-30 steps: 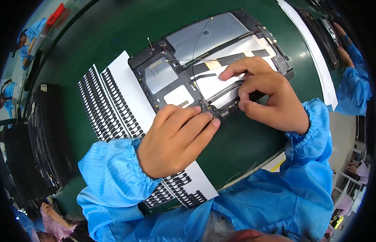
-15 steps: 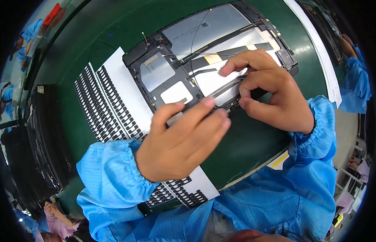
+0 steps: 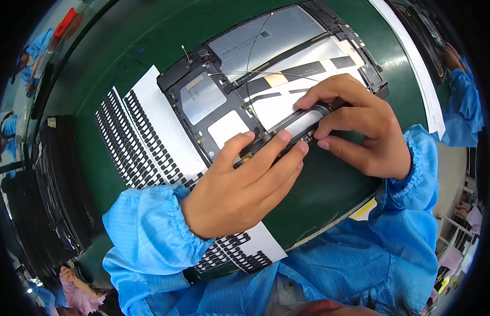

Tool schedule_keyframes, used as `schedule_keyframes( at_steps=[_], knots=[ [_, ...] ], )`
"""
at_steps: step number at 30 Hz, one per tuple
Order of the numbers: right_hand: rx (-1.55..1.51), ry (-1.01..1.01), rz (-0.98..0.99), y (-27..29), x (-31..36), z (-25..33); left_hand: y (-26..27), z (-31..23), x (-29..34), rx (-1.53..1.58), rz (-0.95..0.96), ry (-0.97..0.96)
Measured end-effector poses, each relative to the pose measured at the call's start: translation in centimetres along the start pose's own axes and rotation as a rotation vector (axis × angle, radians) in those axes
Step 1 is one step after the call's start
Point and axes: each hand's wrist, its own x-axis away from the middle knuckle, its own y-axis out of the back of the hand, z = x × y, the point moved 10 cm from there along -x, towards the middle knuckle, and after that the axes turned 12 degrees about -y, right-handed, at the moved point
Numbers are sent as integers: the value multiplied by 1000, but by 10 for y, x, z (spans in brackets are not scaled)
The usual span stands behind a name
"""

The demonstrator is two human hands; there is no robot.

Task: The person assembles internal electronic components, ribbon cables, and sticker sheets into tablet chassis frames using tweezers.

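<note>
A black tablet-like housing (image 3: pixel 218 117) with silver panels and thin wires lies open on the green mat. Along its near edge sits a long black part with a silver face (image 3: pixel 304 123), rounded at its right end. My right hand (image 3: pixel 368 129) has thumb and fingers curled around that rounded end. My left hand (image 3: pixel 242 181) is palm down, its fingers spread, with the fingertips on the near edge of the housing and the left stretch of the long part. What lies beneath the left fingers is hidden.
Under my left arm, a white sheet with rows of small black pieces (image 3: pixel 137 139) lies partly beneath the housing. Dark flat panels (image 3: pixel 58 184) stand stacked at the left. A white strip (image 3: pixel 411 58) runs along the right edge of the mat (image 3: pixel 329 189). Other people in blue work at both sides.
The long part's silver face now shows between my hands, tilted up more. My left fingers have come down onto the edge; my right fingers have closed in around the part's end.
</note>
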Motion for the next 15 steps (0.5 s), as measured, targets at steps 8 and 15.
schedule_keyframes(
  at_steps=[8, 15],
  knots=[
    [306, 251, -122, -3, 12, 28, -1, -4, -2, -35, -1, 1],
    [360, 382, -152, -13, 15, 41, 6, -1, -4, 71, -35, 49]
  ],
)
